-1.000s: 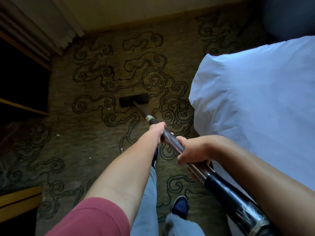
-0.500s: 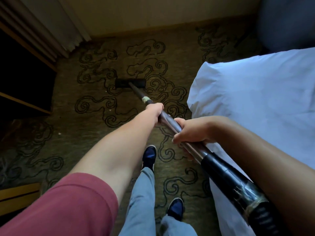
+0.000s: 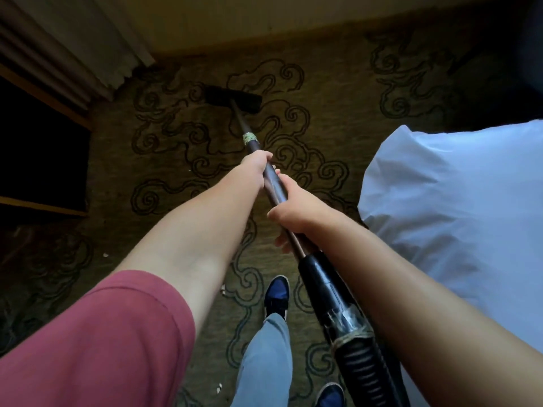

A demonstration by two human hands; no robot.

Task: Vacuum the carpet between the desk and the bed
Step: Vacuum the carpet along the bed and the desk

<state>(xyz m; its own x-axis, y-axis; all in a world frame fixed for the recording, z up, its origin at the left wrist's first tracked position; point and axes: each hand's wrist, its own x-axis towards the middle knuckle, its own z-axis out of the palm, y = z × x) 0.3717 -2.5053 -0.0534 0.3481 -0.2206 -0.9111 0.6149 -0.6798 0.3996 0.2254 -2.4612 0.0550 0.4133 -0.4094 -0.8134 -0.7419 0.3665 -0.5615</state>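
Now | L hand [image 3: 255, 168] & R hand [image 3: 293, 212] both clamped on vacuum wand [image 3: 274, 186]; nozzle [image 3: 233, 99] flat on carpet [image 3: 176, 183]; bed [image 3: 458, 207] at right

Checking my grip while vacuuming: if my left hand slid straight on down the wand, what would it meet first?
Your left hand would first meet the pale taped band on the wand, well before the floor head. Depth is hard to judge.

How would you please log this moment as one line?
left hand: grips dark metal vacuum wand | right hand: grips wand | black floor nozzle: on patterned carpet
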